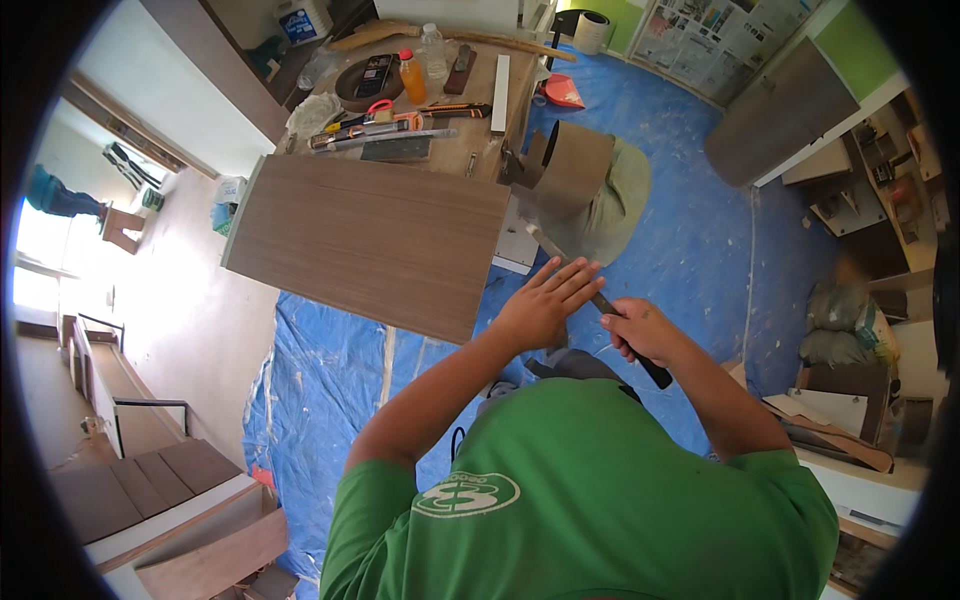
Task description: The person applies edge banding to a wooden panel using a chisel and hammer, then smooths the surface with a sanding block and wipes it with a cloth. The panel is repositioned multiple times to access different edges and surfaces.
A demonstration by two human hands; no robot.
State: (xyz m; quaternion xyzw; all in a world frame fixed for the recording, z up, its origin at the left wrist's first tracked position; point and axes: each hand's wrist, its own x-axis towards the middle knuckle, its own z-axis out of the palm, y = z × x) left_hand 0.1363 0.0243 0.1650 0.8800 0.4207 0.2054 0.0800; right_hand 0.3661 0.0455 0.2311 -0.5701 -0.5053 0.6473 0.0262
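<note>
Right hand (640, 330) clenched round tool (603, 304); left hand (550, 300) flat-fingered across it. Unpinched, I judge, tip could skid toward 11 o'clock.

- Your right hand (645, 330) grips a long, narrow tool (603, 302) by its dark handle.
- Your left hand (545, 305) lies over the tool's shaft, fingers extended.
- To your left is a brown wood-grain board (370, 240).
- Beyond it, a wooden tabletop (484, 78) bears an orange bottle (412, 82) and a white strip (500, 95).
- Blue sheeting (700, 270) covers the floor around you.
</note>
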